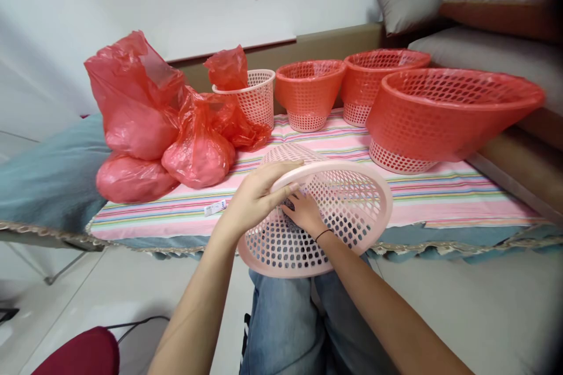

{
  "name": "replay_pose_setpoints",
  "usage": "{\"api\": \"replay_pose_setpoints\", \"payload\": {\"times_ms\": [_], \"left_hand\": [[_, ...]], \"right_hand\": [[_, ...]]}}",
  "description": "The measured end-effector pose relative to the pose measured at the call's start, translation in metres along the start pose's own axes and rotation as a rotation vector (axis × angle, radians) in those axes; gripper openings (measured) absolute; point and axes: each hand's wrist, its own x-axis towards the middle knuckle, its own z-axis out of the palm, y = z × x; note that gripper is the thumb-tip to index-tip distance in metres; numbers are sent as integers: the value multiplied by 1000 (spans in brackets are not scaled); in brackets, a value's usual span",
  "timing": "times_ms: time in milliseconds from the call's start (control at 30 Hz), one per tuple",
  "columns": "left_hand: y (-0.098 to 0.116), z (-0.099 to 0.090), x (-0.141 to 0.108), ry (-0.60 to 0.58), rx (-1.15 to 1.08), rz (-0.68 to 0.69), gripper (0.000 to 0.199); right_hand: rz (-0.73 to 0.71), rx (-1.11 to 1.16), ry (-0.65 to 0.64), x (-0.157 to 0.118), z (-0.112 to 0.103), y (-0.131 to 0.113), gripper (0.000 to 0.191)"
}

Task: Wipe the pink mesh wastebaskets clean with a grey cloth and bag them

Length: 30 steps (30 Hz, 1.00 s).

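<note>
A pink perforated basket (386, 199) lies tilted at the front edge of the cloth, its wide mouth turned toward me above my knees. My left hand (264, 190) is closed on the basket's upper left rim, thumb on the inside. My right hand (303, 211) reaches inside the basket, its fingers on a small dark grey scrubber-like thing (288, 205) against the inner wall. Most of that grey thing is hidden by my fingers.
Three baskets lined with red plastic (308, 79) stand behind to the right. A pale pink basket (259, 99) stands behind, beside stuffed red bags (141, 123). A small white packet (215, 207) lies on the striped cloth (145, 220). Cushions (497, 6) are piled at right.
</note>
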Motion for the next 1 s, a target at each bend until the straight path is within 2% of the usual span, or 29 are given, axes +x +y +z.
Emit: {"api": "replay_pose_setpoints", "payload": {"times_ms": [167, 333, 467, 600, 667, 733, 833, 900, 1000], "left_hand": [[-3, 1, -17, 82, 6, -61, 38], [-6, 6, -45, 173, -62, -122, 40], [-12, 15, -70, 289, -82, -144, 39], [-15, 22, -80, 352, -87, -146, 35], [-13, 23, -78, 338, -82, -153, 34], [-8, 24, -73, 303, -65, -170, 34], [0, 24, -61, 251, -34, -170, 34], [4, 25, -52, 219, -23, -153, 33], [4, 26, -43, 189, -17, -120, 32]], "right_hand": [[-27, -14, -6, -35, -16, -7, 46], [9, -82, -28, -96, -38, -18, 53], [73, -157, -59, -141, -45, -26, 54], [84, -130, -82, -162, -50, -28, 54], [62, -75, -89, -158, -57, -25, 53], [24, -9, -44, -143, -66, -19, 51], [-32, 46, 135, -99, -78, -11, 47], [-16, 42, 193, -62, -79, -7, 46], [44, 10, 76, -14, -65, -1, 46]]}}
